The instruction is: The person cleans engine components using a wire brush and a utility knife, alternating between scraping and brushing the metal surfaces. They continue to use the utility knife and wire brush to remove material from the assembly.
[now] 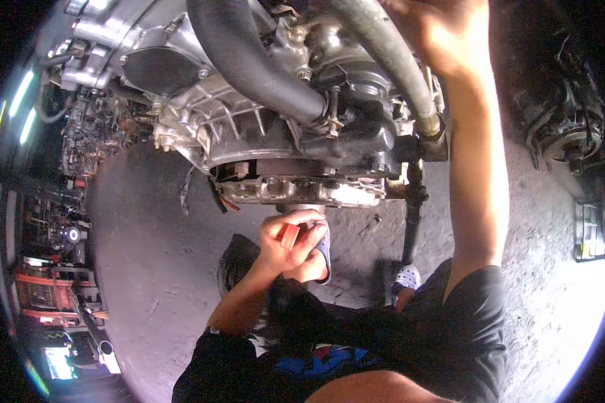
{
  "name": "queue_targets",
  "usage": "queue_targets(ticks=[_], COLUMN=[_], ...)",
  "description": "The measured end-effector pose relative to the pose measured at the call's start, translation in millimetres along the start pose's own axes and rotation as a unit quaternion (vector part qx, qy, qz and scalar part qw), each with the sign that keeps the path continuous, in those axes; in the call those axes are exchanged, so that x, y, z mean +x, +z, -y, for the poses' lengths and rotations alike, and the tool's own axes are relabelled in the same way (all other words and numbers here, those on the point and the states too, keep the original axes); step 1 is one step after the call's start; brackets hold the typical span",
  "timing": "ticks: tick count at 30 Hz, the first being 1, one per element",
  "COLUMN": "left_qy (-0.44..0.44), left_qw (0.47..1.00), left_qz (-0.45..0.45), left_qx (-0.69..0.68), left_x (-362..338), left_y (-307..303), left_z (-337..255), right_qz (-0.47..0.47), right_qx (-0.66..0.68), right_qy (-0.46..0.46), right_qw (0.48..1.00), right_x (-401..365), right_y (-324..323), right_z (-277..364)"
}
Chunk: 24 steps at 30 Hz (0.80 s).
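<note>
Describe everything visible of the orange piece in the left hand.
The orange piece is short, reddish-orange and straight-edged, with a roughly rectangular visible part; it looks like plastic, though that is uncertain. It leans slightly, sitting in the curled left hand between the thumb and the bent fingers, which touch it. In the picture it appears just below the big metal assembly. The hand may hide more of it, so its full length and any larger tool it belongs to cannot be told.

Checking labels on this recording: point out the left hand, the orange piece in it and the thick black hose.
Left hand (277, 251): head view, middle of the hand.
Orange piece (290, 236): head view, its visible part.
Thick black hose (244, 64): head view, about mid-length.
</note>
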<state>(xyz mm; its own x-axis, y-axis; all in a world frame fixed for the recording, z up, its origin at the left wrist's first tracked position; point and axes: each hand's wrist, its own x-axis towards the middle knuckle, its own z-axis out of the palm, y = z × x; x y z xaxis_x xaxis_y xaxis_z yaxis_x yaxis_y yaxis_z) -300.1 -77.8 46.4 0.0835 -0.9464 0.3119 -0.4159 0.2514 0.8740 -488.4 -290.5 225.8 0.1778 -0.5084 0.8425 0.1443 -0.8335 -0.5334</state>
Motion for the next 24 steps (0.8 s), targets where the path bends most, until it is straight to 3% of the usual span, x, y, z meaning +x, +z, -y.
queue_targets(ticks=[2, 7, 9, 12, 15, 18, 22, 24], left_qy=[0.022, 0.102, 0.097, -0.011, 0.003, -0.011, 0.016, -0.018], left_qw=[1.000, 0.989, 0.992, 1.000, 1.000, 1.000, 0.999, 1.000], left_qz=[0.003, 0.030, 0.014, 0.015, 0.003, 0.003, 0.002, -0.001], left_qx=[0.018, 0.101, 0.082, 0.013, 0.025, 0.021, 0.044, 0.025], left_x=[2, 2, 3, 0, -1, 0, -3, -3], left_y=[0, -2, 1, -3, -2, -2, -4, -3], left_z=[0, -3, 0, 0, 3, -1, 4, 2], right_qz=[0.040, -0.016, -0.013, -0.013, 0.011, 0.024, 0.020, 0.001], right_qx=[0.013, 0.023, -0.008, 0.040, 0.083, 0.047, 0.093, 0.085], right_qy=[0.038, -0.043, -0.038, -0.069, -0.028, 0.027, -0.005, -0.035], right_qw=[0.998, 0.999, 0.999, 0.997, 0.996, 0.998, 0.995, 0.996], right_x=[1, 1, 2, 6, 4, 5, 5, 5], right_y=[-1, 5, 3, 1, 1, -2, 3, 4], right_z=[-2, -7, -4, -14, -7, 4, -11, -14])
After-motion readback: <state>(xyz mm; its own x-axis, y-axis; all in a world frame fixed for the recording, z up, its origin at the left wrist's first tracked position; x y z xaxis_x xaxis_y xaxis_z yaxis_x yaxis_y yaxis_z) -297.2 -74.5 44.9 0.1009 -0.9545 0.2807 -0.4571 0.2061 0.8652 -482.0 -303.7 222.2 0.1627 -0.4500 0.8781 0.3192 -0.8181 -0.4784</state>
